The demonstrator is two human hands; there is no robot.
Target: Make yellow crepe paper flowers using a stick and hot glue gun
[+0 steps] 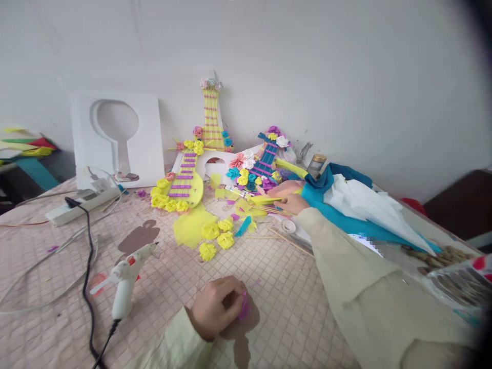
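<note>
My left hand [217, 307] rests near the front of the table, its fingers pinched on a small piece of purple crepe paper [243, 306]. Further back, my right hand [294, 204] reaches to the pile on the right. Its fingertips are drawn together at the ends of thin wooden sticks [265, 208], beside a yellow paper strip [265, 199]; what they grip, if anything, is too small to make out. Between the hands lie several yellow paper flowers [225, 240], a yellow paper sheet [188, 228] and a roll of tape [288, 226].
A white glue gun [125, 287] stands at left, near a power strip [84, 202] and trailing cables. Flower-decorated paper guitars [184, 179] and a white board with a cut-out [82, 143] lean at the back. Blue cloth-like paper [338, 220], white paper [365, 205] and a jar [316, 165] occupy the right.
</note>
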